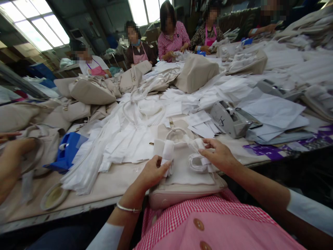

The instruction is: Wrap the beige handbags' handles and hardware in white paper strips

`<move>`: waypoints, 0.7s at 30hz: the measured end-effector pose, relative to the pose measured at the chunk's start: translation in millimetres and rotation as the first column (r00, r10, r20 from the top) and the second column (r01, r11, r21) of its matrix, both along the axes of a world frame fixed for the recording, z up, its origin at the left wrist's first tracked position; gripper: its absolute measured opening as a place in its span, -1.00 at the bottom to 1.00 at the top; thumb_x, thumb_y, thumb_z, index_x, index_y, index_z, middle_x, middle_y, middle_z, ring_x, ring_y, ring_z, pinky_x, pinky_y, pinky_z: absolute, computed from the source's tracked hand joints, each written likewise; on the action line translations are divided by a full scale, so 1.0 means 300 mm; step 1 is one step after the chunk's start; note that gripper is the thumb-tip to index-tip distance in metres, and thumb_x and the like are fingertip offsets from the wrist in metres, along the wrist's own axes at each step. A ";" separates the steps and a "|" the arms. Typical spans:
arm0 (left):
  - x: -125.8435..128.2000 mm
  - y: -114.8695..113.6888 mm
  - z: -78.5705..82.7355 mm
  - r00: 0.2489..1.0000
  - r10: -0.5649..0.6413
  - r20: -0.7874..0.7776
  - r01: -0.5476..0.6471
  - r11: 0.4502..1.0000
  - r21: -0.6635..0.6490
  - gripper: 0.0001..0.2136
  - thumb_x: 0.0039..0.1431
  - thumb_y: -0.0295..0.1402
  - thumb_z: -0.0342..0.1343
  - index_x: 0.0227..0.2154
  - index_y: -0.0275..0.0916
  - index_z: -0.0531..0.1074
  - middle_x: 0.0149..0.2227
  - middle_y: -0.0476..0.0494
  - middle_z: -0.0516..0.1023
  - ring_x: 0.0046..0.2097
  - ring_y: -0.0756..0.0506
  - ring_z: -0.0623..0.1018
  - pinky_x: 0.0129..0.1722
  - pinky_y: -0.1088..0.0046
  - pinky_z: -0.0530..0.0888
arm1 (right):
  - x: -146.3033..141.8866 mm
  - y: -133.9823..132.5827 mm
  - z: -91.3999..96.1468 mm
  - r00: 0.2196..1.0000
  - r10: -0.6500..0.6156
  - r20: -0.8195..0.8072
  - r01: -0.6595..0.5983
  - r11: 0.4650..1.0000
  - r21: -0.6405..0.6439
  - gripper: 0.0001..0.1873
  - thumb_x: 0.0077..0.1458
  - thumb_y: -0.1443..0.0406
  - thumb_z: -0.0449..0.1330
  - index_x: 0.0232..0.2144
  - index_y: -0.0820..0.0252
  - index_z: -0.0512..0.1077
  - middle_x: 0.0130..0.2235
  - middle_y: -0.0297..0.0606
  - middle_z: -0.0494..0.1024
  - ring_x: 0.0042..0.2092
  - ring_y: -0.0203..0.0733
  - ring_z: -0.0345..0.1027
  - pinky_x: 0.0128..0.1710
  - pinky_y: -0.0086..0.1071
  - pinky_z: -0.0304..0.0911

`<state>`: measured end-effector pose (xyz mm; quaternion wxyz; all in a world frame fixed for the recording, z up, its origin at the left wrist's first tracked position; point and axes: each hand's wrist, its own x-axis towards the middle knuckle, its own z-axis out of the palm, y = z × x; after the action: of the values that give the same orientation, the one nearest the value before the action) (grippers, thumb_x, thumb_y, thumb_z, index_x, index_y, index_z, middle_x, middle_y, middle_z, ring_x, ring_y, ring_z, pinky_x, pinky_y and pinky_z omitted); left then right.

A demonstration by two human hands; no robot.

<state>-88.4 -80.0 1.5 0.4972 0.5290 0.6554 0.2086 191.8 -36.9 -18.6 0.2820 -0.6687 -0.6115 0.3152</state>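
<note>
A pale beige handbag [187, 195] lies at the table's front edge, against a pink checked apron. White wrapping covers parts of it. My left hand [152, 172] is closed, thumb and fingers pinching a folded white wrapping strip [168, 152] on the bag's left side. On the right side, my right hand [218, 155] pinches a white-wrapped strap [196, 144] between thumb and fingers. Just below those fingers sits a coil of white wrapping [197, 163]. The bag's curved handle [177, 130] stands up between the hands, partly wrapped in white.
White sheets [132, 139] spread over the table [125, 177]. A blue tape dispenser [66, 151] and a tape roll [54, 197] lie left, near another person's arm [11, 166]. A grey dispenser [229, 118] stands right. Beige bags [93, 91] pile up behind; several people work across the table.
</note>
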 end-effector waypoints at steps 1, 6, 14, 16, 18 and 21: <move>0.004 0.000 0.009 0.987 -0.006 -0.162 0.020 0.996 0.084 -0.55 0.04 0.05 0.15 -0.26 -0.28 0.39 -0.32 -0.16 0.53 -0.36 -0.09 0.52 -0.35 0.40 0.41 | 0.000 0.001 -0.010 1.000 -0.006 -0.023 0.005 1.000 -0.022 -0.49 -0.07 0.14 0.31 -0.05 0.21 0.47 -0.14 -0.10 0.57 -0.17 -0.07 0.47 -0.17 -0.28 0.35; 0.015 0.009 0.031 0.995 0.019 -0.102 -0.012 0.998 0.067 -0.57 0.03 -0.01 0.19 -0.19 -0.27 0.40 -0.29 -0.19 0.57 -0.34 -0.10 0.55 -0.35 0.40 0.45 | 0.003 0.013 -0.035 0.969 -0.041 -0.244 -0.005 0.982 -0.187 -0.33 -0.16 0.19 0.39 0.04 0.23 0.39 -0.12 -0.06 0.58 -0.26 -0.10 0.49 -0.28 -0.29 0.39; -0.012 0.032 -0.005 0.990 -0.073 0.119 0.079 0.996 -0.042 -0.63 0.14 -0.01 0.08 -0.34 -0.28 0.45 -0.44 -0.09 0.53 -0.40 -0.05 0.49 -0.36 0.42 0.43 | 0.012 0.010 -0.030 0.816 0.059 -0.575 -0.267 0.921 -0.284 -0.70 0.02 0.18 0.25 -0.21 0.24 0.50 -0.44 -0.32 0.55 -0.49 -0.30 0.34 -0.57 -0.48 0.17; -0.028 0.032 -0.011 0.972 -0.120 -0.201 0.142 0.985 0.097 -0.61 0.17 0.01 0.04 -0.37 -0.26 0.49 -0.43 -0.10 0.55 -0.36 -0.09 0.51 -0.29 0.39 0.43 | 0.029 0.015 -0.046 0.888 0.183 -0.422 -0.304 0.922 -0.240 -0.73 0.07 0.13 0.20 -0.39 0.23 0.53 -0.52 -0.33 0.49 -0.51 -0.30 0.28 -0.58 -0.46 0.13; -0.053 0.021 -0.025 0.923 -0.015 -0.385 0.103 0.972 0.210 -0.57 0.18 0.01 0.00 -0.25 -0.28 0.52 -0.31 -0.19 0.59 -0.25 -0.15 0.55 -0.19 0.33 0.44 | 0.052 0.020 -0.063 0.925 0.256 -0.280 -0.303 0.942 -0.141 -0.71 0.10 0.11 0.18 -0.45 0.21 0.54 -0.48 -0.30 0.53 -0.43 -0.23 0.35 -0.46 -0.41 0.23; -0.102 -0.014 -0.063 0.869 0.202 -0.452 -0.084 0.960 0.267 -0.48 0.13 0.01 0.04 -0.09 -0.39 0.47 -0.17 -0.34 0.58 -0.14 -0.22 0.57 -0.07 0.24 0.44 | 0.080 0.010 -0.078 0.964 0.163 -0.211 -0.185 0.979 -0.088 -0.68 0.08 0.09 0.20 -0.27 0.19 0.57 -0.26 -0.18 0.61 -0.26 -0.10 0.45 -0.23 -0.29 0.34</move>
<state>-119.0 -84.1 -17.5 0.2369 0.5693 0.7648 0.1864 215.9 -34.0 -42.0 0.2777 -0.5911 -0.6182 0.4374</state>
